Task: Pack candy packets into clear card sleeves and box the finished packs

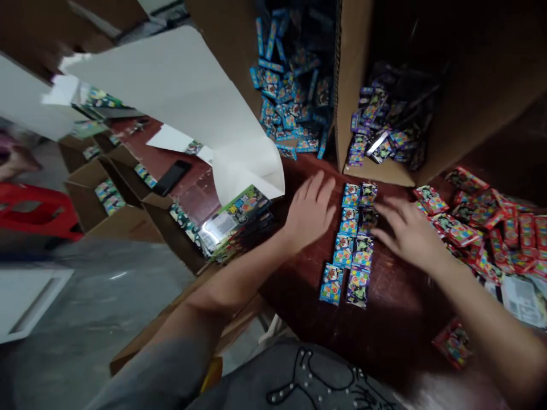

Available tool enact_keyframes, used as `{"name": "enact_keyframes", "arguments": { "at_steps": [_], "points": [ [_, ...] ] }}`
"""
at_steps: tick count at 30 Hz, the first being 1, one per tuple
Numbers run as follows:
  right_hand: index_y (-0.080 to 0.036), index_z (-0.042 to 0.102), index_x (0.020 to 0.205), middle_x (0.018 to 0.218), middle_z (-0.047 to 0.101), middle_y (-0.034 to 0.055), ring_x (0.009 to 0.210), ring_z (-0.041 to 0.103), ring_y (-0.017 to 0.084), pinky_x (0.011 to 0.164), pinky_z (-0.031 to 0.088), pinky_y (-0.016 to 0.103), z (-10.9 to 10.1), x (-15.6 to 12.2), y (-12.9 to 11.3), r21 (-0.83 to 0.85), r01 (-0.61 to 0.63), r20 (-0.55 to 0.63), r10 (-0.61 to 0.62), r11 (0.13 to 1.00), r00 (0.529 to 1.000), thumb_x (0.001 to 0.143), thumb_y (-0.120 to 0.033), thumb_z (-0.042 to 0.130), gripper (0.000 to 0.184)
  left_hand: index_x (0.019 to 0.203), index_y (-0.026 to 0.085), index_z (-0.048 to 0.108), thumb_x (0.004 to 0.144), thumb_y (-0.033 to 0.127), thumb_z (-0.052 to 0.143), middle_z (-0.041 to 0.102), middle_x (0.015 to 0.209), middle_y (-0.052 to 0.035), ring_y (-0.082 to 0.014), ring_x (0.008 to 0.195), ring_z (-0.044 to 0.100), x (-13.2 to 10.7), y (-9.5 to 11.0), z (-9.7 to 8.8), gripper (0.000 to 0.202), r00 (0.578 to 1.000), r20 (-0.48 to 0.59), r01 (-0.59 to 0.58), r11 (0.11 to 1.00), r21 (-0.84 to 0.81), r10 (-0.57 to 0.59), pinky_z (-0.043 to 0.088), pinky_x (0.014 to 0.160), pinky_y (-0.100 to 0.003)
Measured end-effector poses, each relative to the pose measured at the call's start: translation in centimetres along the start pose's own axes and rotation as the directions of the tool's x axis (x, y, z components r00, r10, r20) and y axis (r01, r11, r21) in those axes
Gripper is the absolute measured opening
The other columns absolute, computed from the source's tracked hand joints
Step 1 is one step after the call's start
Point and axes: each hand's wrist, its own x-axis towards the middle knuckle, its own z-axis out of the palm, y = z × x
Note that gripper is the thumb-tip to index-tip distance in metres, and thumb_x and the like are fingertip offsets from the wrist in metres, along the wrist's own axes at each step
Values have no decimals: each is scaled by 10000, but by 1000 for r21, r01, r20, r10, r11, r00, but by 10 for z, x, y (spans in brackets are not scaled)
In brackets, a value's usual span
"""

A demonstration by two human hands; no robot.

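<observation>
Blue packets and purple packets lie in paired columns on the bench between left hand and right hand, fingers loosely spread, apparently pinching nothing — a careless sideways sweep could knock them askew.

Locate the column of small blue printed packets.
In the head view, the blue column lies right of centre, between the left hand and the column of purple printed packets.

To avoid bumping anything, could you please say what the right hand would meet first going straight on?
The right hand would likely first meet the column of purple packets, though its height is unclear.
</observation>
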Motion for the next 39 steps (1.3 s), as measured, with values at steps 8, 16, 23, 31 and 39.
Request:
{"name": "enact_keyframes", "arguments": {
  "at_steps": [8,16,23,31,39],
  "points": [
    [-186,276,1700,1777,208,230,1607,226,489,1210,292,734,25,175,99,-328,-253,120,306,910,944,923,-276,623,855,1531,76,490,1008,150,522,682,1348,-243,-320,1272,652,182,-36,22,529,860,178,462,878,127,-478,534,1054,-415],
    [-153,712,1317,1415,642,178,1399,455,384,1195,354,628,9,177,95,-265,-178,53,199,948,979,1061,-272,390,428,1409,177,610,1021,238,465,700,1321,-178,-295,1173,697,132,-30,0,419,909,14,412,901,135,-417,545,962,-361],
    [-108,620,1316,1233,714,174,1149,689,288,967,601,434,-48,4,7,45,58,-164,-50,997,985,1043,-277,553,329,1041,213,750,915,341,575,765,813,-38,-175,671,671,-27,14,-72,251,951,186,269,957,-105,-247,453,649,-272],
    [-270,629,1418,1365,721,98,1272,683,279,1007,630,453,-53,-208,-108,164,33,232,-71,986,970,1028,-159,536,417,888,200,768,984,734,461,736,700,-70,-270,696,722,-151,55,-63,623,668,730,226,974,-10,-147,426,618,-335],
    [-220,66,1734,1730,316,227,1530,406,441,1210,417,685,-38,-212,-136,167,-254,304,195,953,932,938,-563,714,1082,1596,246,452,920,660,690,621,1514,-149,-311,1265,659,-188,30,-56,827,728,597,-83,908,-411,337,530,1024,-446]
  ]
}}
